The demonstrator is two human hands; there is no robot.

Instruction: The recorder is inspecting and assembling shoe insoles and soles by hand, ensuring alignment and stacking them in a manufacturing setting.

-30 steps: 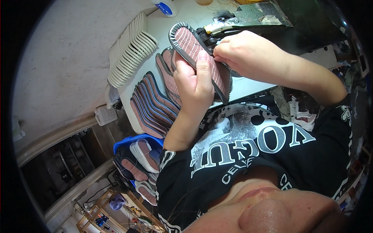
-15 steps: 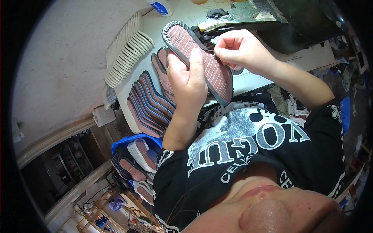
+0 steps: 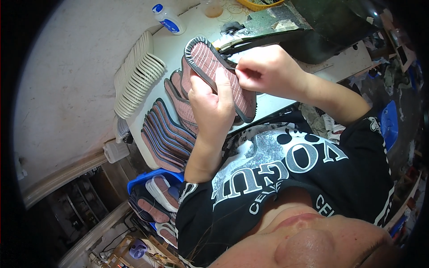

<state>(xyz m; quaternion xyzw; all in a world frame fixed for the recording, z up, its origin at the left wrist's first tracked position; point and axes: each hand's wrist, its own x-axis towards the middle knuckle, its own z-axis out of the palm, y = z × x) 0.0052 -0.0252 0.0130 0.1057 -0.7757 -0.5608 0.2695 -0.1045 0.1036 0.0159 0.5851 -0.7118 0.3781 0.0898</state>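
My left hand point(image 3: 212, 96) grips a long pink slipper sole point(image 3: 204, 57) with pale stitch lines across it and dark binding round its edge. The thumb lies across the sole's face; the other fingers are behind it. At the far end, the binding is gathered into pleats. My right hand point(image 3: 273, 69) is closed in a pinch at the sole's right edge, on a thin dark strip point(image 3: 230, 65) that runs from the binding. Its fingertips are partly hidden. Beside my left hand more pink soles point(image 3: 177, 96) lean together on the table.
A row of striped pink and dark soles point(image 3: 167, 134) stands on the white table point(image 3: 190, 27). Along the wall sits a stack of cream soles point(image 3: 138, 76). A white bottle point(image 3: 169, 20), a dark green machine point(image 3: 272, 27) and a blue bin point(image 3: 134, 184) holding soles surround the workspace.
The view has shifted, so the table things appear lower and further left. My right hand has turned and closed into a tighter fist by the sole's edge; the left keeps its grip.
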